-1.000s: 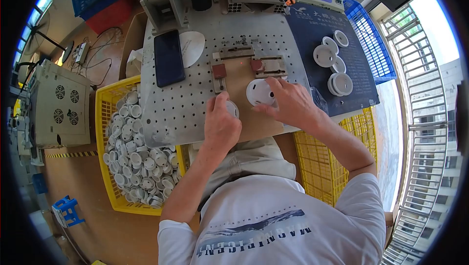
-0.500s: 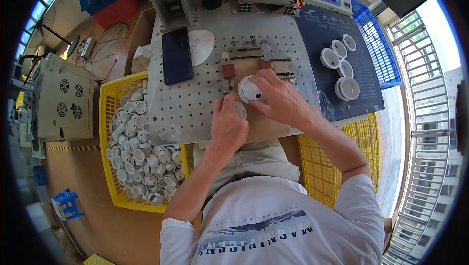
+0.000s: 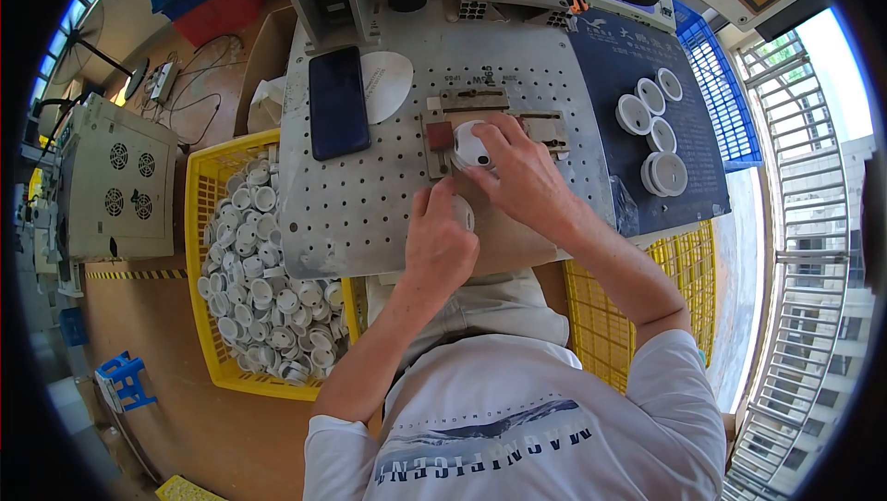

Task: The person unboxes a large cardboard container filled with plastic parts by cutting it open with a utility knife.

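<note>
My right hand [image 3: 527, 173] is closed on a white round plastic cap [image 3: 469, 146] with a small dark hole, gripping its edge between thumb and fingers. The cap sits within the metal fixture [image 3: 436, 162], beside the red block [image 3: 440, 136] at its left. Nearer my body, my left hand [image 3: 442, 238] is closed on a second white round piece [image 3: 465, 213], largely hidden by the fingers. Both hands are over the perforated metal plate [image 3: 351, 214].
A black phone [image 3: 339, 102] and a white paper disc [image 3: 386, 85] lie on the plate. Several white caps [image 3: 663, 173] rest on the dark board [image 3: 601, 67] to the right. At left, a yellow basket [image 3: 205, 335] holds many white caps; another yellow basket [image 3: 637, 284] stands below right.
My right hand has moved the cap slightly away from my body, into the fixture next to the red block. My left hand keeps its piece, nearly in place. The view has shifted a little.
</note>
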A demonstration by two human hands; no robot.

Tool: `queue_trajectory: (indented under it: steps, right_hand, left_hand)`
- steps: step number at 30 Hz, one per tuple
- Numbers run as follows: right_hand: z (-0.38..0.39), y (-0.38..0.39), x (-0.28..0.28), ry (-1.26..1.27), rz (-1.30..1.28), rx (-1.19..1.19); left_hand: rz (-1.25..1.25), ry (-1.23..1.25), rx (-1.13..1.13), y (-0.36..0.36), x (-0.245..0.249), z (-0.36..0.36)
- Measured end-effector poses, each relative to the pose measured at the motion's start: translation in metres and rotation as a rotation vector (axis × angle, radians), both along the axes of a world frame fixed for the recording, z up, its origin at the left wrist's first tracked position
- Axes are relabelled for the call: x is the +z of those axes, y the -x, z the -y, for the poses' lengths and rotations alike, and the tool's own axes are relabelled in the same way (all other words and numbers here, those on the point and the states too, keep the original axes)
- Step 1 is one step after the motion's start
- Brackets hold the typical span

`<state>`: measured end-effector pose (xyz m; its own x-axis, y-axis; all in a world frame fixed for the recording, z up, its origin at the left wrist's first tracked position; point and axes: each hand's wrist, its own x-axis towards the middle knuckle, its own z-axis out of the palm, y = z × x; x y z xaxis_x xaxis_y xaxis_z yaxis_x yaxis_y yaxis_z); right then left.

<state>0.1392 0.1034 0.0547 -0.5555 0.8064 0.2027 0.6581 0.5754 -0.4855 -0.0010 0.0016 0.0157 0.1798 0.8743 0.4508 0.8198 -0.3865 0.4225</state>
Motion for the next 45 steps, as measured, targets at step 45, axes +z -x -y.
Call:
queue_trajectory:
  steps: [45]
  right_hand:
    - [0.001, -0.039, -0.022, -0.162, -0.240, -0.175]
  left_hand:
    - [0.025, -0.062, 0.217, 0.064, 0.033, -0.052]
